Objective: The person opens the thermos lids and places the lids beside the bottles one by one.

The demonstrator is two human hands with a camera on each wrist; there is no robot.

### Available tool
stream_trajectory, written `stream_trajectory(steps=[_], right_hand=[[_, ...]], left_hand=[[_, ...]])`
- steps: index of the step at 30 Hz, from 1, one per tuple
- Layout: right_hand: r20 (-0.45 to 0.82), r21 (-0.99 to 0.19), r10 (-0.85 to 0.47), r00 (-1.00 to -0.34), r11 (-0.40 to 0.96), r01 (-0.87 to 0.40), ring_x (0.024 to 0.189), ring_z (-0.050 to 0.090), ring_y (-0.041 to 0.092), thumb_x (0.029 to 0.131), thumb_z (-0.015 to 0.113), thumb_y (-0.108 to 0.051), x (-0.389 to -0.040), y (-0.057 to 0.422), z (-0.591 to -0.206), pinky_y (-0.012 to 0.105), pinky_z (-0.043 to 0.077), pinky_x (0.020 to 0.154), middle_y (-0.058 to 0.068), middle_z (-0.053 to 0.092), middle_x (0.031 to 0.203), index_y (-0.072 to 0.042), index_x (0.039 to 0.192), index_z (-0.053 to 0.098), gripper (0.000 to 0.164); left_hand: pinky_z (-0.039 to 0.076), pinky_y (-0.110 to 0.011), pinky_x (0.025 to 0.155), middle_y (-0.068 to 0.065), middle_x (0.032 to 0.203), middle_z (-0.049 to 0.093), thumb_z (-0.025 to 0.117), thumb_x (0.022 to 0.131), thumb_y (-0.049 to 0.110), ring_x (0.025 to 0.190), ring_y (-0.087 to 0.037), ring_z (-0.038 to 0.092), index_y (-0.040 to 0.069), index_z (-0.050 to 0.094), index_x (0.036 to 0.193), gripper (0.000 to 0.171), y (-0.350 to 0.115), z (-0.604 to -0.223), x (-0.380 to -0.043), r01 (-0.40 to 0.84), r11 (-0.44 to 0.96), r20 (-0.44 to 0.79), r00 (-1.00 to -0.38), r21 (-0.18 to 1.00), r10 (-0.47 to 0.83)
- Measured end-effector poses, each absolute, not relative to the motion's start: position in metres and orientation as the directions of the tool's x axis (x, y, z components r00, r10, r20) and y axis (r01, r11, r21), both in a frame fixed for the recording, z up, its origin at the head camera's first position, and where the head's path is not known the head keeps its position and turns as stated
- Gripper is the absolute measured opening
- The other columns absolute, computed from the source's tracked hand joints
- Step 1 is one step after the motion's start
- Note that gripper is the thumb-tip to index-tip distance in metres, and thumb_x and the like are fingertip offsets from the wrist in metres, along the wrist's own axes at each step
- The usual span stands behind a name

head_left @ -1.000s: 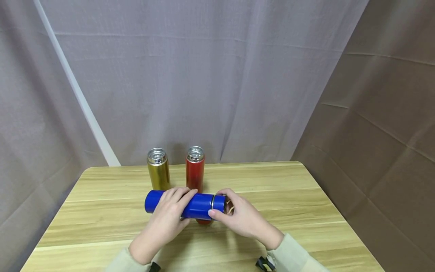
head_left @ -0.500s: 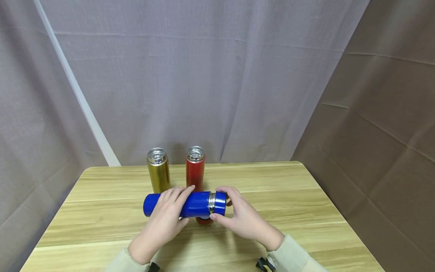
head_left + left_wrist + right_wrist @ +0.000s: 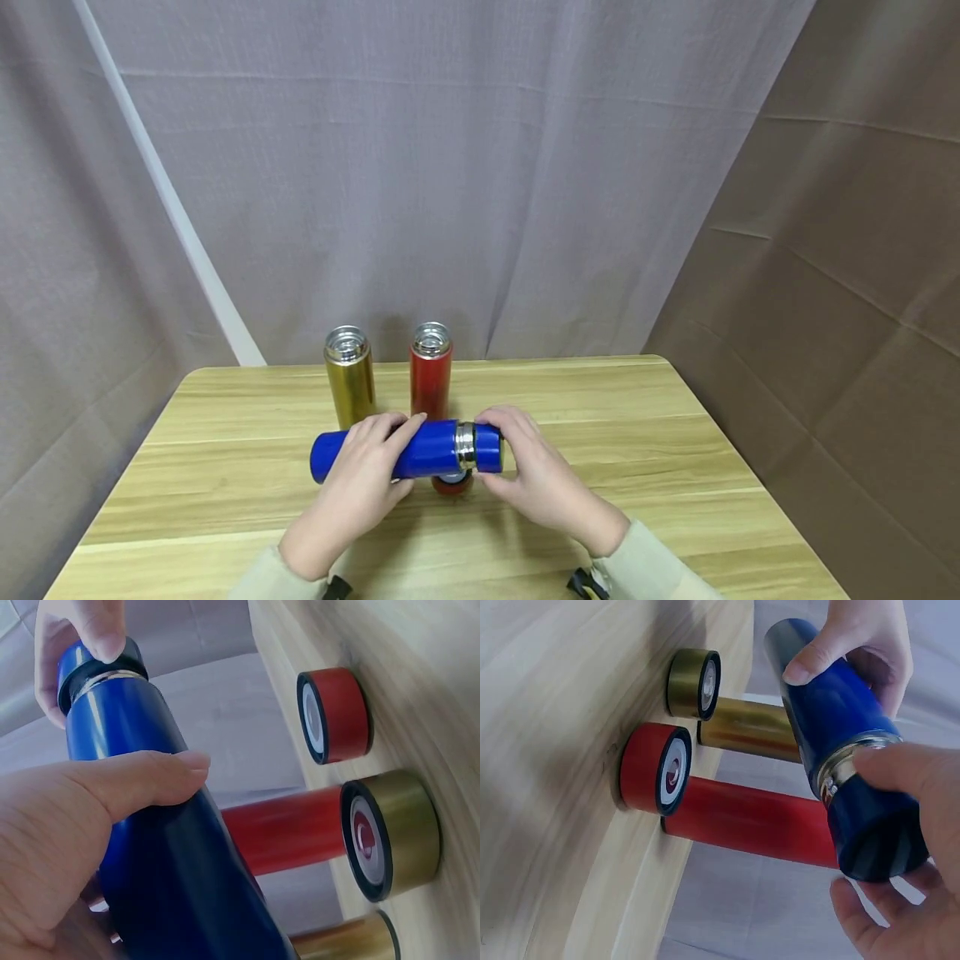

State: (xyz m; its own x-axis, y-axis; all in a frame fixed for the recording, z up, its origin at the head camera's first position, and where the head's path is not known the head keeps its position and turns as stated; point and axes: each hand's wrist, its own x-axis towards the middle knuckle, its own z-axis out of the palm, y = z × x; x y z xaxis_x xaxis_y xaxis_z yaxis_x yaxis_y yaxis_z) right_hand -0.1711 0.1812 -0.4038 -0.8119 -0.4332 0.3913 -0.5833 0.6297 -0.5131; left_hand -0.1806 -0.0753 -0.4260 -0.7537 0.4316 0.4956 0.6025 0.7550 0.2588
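My left hand (image 3: 365,471) grips the body of a blue thermos bottle (image 3: 433,450), held on its side above the table. At its right end the thumb and fingers of my right hand (image 3: 536,475) hold the blue lid (image 3: 489,450). A band of silver neck (image 3: 465,446) shows between body and lid. Behind the bottle stand a gold thermos bottle (image 3: 351,387) and a red thermos bottle (image 3: 431,379), both upright and without lids. A red lid (image 3: 641,769) and a gold lid (image 3: 414,832) lie upside down on the table; the left hand and blue bottle hide the gold one in the head view.
The wooden table (image 3: 637,425) has rounded far corners. Grey cloth (image 3: 450,167) hangs behind it, and a brown cloth wall (image 3: 825,292) runs along the right side. Dark straps (image 3: 585,583) show at the wrists.
The blue lid has come away from the bottle's shoulder, baring the silver neck. The bottle body has shifted slightly left in my left hand. The red and gold bottles have stayed in place.
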Motion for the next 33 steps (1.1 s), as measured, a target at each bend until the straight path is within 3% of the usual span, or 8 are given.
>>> stream_trajectory(steps=[3,6,15,22,26,33], right_hand=[[0.403,-0.475,-0.404,-0.821,0.675,-0.565,0.118,0.049,0.013,0.076,0.082,-0.018,-0.171,0.183,-0.403,0.035,0.045,0.098,-0.004,0.046,0.133,-0.018,0.140,0.044,0.075],[0.370,-0.512,-0.354,-0.859,0.694,-0.506,0.115,0.051,0.012,0.078,0.082,-0.023,-0.172,0.186,-0.405,0.032,0.046,0.096,-0.005,0.044,0.134,-0.021,0.144,0.042,0.077],[0.304,-0.593,-0.263,-0.915,0.700,-0.398,0.099,0.055,0.009,0.075,0.083,-0.037,-0.178,0.198,-0.417,0.031,0.051,0.084,-0.005,0.052,0.126,-0.023,0.137,0.048,0.072],[0.278,-0.554,-0.239,-0.930,0.751,-0.359,0.117,0.049,0.013,0.073,0.083,-0.041,-0.182,0.204,-0.425,0.040,0.043,0.100,-0.006,0.054,0.128,-0.021,0.136,0.051,0.073],[0.274,-0.544,-0.224,-0.935,0.766,-0.343,0.118,0.048,0.018,0.073,0.084,-0.036,-0.183,0.207,-0.430,0.042,0.041,0.101,-0.003,0.055,0.127,-0.015,0.135,0.052,0.072],[0.227,-0.601,-0.176,-0.958,0.748,-0.280,0.099,0.058,0.018,0.073,0.085,-0.029,-0.184,0.211,-0.449,0.033,0.052,0.082,0.006,0.057,0.115,-0.008,0.125,0.052,0.065]], left_hand=[[0.038,-0.048,0.100,-0.009,0.122,0.056,0.089,0.064,0.019,0.113,-0.031,0.052,0.014,0.052,0.138,0.083,-0.077,-0.424,-0.181,0.580,0.770,0.492,-0.768,0.266,0.409],[0.037,-0.048,0.101,-0.010,0.123,0.056,0.088,0.066,0.020,0.114,-0.032,0.052,0.013,0.051,0.139,0.082,-0.077,-0.423,-0.182,0.565,0.774,0.490,-0.780,0.285,0.389],[0.039,-0.047,0.100,-0.006,0.122,0.058,0.088,0.067,0.026,0.113,-0.027,0.054,0.012,0.051,0.135,0.079,-0.071,-0.420,-0.183,0.569,0.701,0.544,-0.783,0.431,0.301],[0.040,-0.045,0.098,-0.003,0.126,0.058,0.089,0.066,0.032,0.116,-0.021,0.053,0.017,0.049,0.135,0.081,-0.063,-0.415,-0.185,0.580,0.622,0.577,-0.781,0.526,0.240],[0.041,-0.043,0.097,0.000,0.125,0.059,0.089,0.065,0.035,0.115,-0.018,0.052,0.019,0.049,0.135,0.083,-0.057,-0.412,-0.188,0.582,0.592,0.586,-0.781,0.558,0.216],[0.045,-0.047,0.093,-0.002,0.125,0.059,0.088,0.068,0.037,0.113,-0.020,0.053,0.014,0.048,0.137,0.083,-0.040,-0.410,-0.198,0.550,0.534,0.550,-0.816,0.642,0.178]])
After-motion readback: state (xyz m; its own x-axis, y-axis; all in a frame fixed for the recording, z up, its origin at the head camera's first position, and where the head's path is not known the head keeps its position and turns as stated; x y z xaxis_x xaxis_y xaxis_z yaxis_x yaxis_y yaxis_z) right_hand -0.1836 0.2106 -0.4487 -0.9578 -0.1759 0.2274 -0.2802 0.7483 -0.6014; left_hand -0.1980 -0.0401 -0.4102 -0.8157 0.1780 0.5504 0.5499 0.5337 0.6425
